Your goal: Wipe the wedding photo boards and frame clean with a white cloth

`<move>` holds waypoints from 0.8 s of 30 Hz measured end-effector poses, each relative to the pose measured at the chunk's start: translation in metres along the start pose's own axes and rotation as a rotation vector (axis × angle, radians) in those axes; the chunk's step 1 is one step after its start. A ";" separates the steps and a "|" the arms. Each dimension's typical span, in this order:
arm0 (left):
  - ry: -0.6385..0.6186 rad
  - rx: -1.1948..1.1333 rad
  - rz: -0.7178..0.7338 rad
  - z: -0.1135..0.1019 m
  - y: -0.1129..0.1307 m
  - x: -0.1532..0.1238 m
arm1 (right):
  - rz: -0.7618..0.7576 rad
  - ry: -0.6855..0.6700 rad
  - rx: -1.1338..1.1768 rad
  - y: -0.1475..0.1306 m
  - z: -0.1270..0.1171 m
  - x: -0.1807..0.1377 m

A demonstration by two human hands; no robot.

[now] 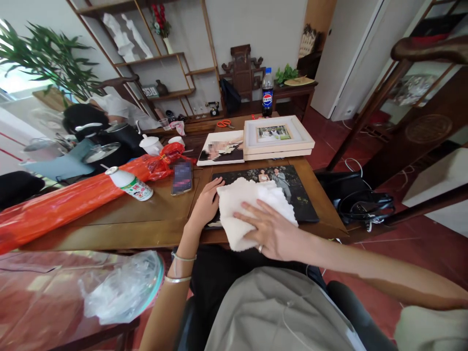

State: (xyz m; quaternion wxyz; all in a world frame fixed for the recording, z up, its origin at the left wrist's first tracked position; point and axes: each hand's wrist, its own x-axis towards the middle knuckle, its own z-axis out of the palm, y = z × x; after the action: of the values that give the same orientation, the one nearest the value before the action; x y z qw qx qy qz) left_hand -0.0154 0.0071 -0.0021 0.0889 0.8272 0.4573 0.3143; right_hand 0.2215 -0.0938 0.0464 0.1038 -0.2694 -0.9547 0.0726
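Observation:
A white fluffy cloth point(241, 207) lies over a dark photo panel point(305, 207) at the table's front edge. The panel's picture shows two people standing, partly hidden by the cloth. My right hand point(268, 229) presses on the cloth, fingers spread, with a ring on one finger. At the panel's left edge, my left hand point(206, 202) rests with its fingers stretched out, touching the edge beside the cloth. Just behind the panel are a light-edged photo board point(221, 148) and a stack of pale frames point(280, 139), the top one holding a small photo.
Left on the wooden table point(153, 231) are a phone point(182, 178), a white-and-green bottle point(129, 184) and a long orange-red plastic wrap point(73, 207). Farther back stand orange scissors point(224, 124) and a cola bottle point(267, 92). A black bag point(356, 195) sits right of the table.

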 end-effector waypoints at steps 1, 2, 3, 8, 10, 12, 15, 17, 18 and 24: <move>0.006 -0.001 -0.002 0.000 0.000 0.000 | 0.018 0.002 0.003 0.009 -0.003 0.003; 0.013 -0.002 -0.004 0.000 0.001 0.000 | 0.043 0.013 -0.002 0.020 -0.007 0.005; 0.021 -0.003 -0.006 0.000 0.001 0.000 | 0.076 0.031 -0.015 0.034 -0.011 0.007; 0.044 -0.015 -0.010 0.001 0.002 -0.001 | 0.337 0.105 -0.152 0.101 -0.026 0.005; 0.047 -0.020 -0.014 0.001 0.002 -0.001 | 0.409 0.122 -0.204 0.112 -0.026 0.001; 0.053 -0.021 -0.019 0.001 0.003 -0.001 | 0.436 0.142 -0.242 0.109 -0.023 -0.001; 0.058 -0.019 -0.027 0.001 0.005 0.000 | 0.439 0.153 -0.249 0.079 -0.015 -0.003; 0.052 -0.015 -0.031 0.001 0.006 0.000 | 0.387 0.130 -0.206 0.049 -0.008 -0.004; 0.049 -0.012 -0.031 0.001 0.006 0.000 | 0.340 0.114 -0.171 0.034 -0.004 -0.005; 0.026 -0.006 -0.013 0.000 0.003 -0.001 | 0.027 0.047 0.026 -0.010 0.014 -0.007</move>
State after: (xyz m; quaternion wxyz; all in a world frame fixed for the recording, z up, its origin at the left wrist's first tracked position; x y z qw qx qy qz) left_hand -0.0135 0.0052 -0.0014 0.0873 0.8199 0.4628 0.3256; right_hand 0.2185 -0.1070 0.0334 0.1288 -0.2825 -0.9472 0.0799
